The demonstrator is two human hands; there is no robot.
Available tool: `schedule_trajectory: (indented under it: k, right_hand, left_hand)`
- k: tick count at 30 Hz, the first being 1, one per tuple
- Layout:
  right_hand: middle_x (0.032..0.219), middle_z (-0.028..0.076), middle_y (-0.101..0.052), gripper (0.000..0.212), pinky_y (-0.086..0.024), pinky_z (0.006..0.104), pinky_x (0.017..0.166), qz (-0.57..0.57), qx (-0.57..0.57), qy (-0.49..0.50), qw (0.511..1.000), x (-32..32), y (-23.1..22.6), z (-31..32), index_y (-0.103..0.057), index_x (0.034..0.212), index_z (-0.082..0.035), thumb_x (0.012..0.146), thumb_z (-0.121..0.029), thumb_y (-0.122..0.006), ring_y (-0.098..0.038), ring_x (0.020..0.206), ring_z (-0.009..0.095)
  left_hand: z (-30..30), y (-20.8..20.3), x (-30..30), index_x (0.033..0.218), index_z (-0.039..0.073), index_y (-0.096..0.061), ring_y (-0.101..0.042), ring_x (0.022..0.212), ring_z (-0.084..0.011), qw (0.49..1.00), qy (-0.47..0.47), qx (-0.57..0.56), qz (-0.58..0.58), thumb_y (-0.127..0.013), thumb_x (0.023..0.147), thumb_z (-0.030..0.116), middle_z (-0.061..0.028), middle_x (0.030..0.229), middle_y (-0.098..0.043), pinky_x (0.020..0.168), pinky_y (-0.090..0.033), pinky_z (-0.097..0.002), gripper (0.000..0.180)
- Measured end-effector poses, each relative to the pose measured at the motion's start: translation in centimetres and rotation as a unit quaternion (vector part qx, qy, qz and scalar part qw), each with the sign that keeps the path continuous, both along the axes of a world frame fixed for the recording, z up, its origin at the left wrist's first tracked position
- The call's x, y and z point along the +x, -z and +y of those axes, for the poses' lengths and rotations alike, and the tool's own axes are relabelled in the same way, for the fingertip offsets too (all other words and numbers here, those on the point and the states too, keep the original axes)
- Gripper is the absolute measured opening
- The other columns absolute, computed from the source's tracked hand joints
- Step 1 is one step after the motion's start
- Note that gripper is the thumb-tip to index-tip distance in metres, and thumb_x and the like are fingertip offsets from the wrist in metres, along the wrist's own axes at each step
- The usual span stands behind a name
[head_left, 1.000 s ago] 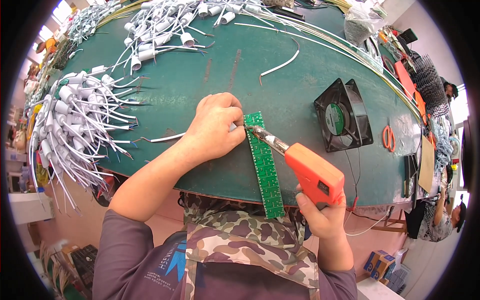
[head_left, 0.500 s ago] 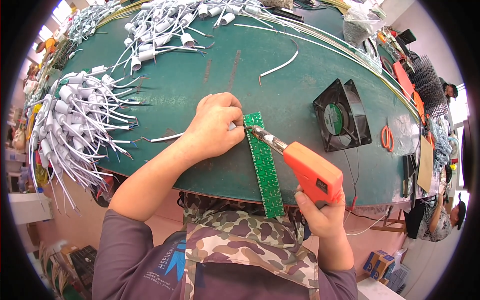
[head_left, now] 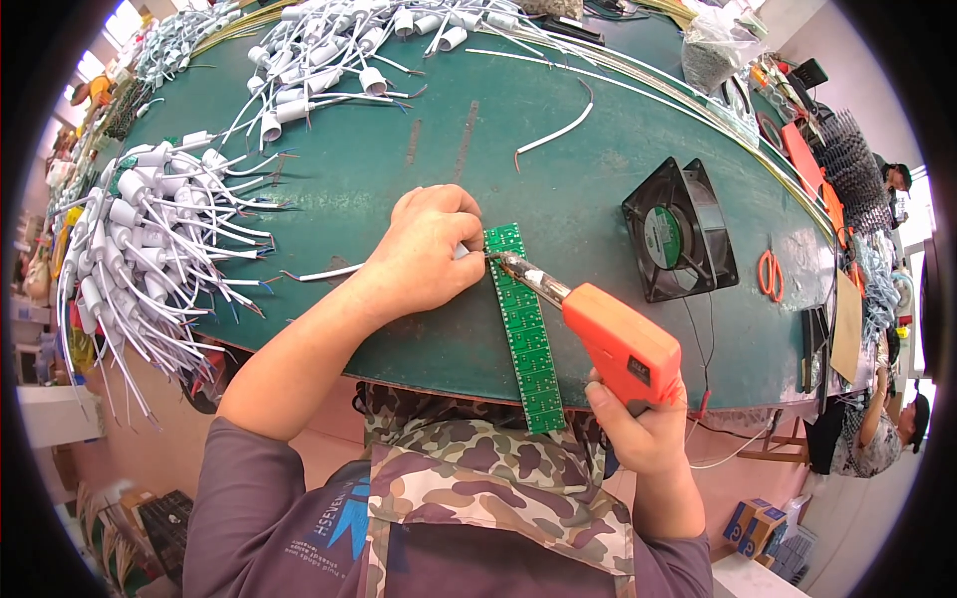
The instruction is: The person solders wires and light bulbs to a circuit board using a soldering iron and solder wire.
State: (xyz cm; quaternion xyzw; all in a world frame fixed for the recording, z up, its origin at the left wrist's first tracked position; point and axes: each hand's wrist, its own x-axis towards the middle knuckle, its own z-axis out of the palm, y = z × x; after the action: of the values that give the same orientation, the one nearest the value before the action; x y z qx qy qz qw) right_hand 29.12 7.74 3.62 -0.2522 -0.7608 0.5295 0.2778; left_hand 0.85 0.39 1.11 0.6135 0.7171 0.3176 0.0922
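Note:
My left hand (head_left: 431,249) is closed in a pinch around a white cable (head_left: 332,273), whose stripped far end lies past my wrist. The pinched end meets the left edge of a long green circuit board strip (head_left: 531,344), near its far end. In my right hand (head_left: 643,424) is an orange soldering gun (head_left: 626,344), gripped by its handle. Its dark metal tip touches or nearly touches the board beside my left fingertips; the exact contact is too small to make out. The near end of the strip reaches over the table's front edge.
White capped cables lie in a pile (head_left: 130,234) at left and another (head_left: 329,50) at the back. A black fan (head_left: 683,231) stands right of the board, with orange scissors (head_left: 771,274) beyond it. One loose white wire (head_left: 558,130) lies on the green table (head_left: 399,344). Another person (head_left: 877,434) is far right.
Almost nothing differs. The soldering gun and my right hand have shifted very slightly left; my left hand keeps its pinch at the board's edge.

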Motion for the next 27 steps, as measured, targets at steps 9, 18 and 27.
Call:
schedule_trajectory:
  k: [9,18,27]
  right_hand:
    - [0.097,0.010,-0.067,0.040,-0.050,0.0303,0.077,0.004,-0.053,-0.005,0.999,1.0,-0.4,-0.2,-0.058,0.116,0.003,0.079,-0.001,-0.071,-0.064,0.084,0.018]
    - [0.121,0.018,-0.062,0.052,-0.047,0.0396,0.098,0.038,-0.031,-0.044,0.998,1.9,0.2,0.3,-0.046,0.133,0.003,0.083,0.005,-0.062,-0.061,0.113,0.027]
    - [0.110,0.013,-0.064,0.048,-0.048,0.0311,0.086,0.051,-0.065,-0.002,0.997,1.8,0.1,-0.3,-0.051,0.126,0.005,0.082,0.002,-0.067,-0.060,0.098,0.018]
  left_hand:
    - [0.0,0.0,0.0,0.075,0.002,-0.061,-0.055,0.103,-0.0345,1.000,0.003,0.006,0.000,-0.065,0.072,0.008,-0.0134,0.104,-0.060,0.094,-0.041,-0.0428,0.007]
    - [0.0,0.1,0.0,0.075,0.003,-0.061,-0.055,0.104,-0.0347,1.000,0.002,0.004,0.000,-0.065,0.073,0.008,-0.0136,0.105,-0.060,0.094,-0.041,-0.0426,0.007]
    - [-0.1,-0.2,0.2,0.076,0.003,-0.060,-0.052,0.109,-0.0350,1.000,-0.007,-0.017,-0.009,-0.066,0.073,0.009,-0.0139,0.110,-0.059,0.097,-0.040,-0.0429,0.008]
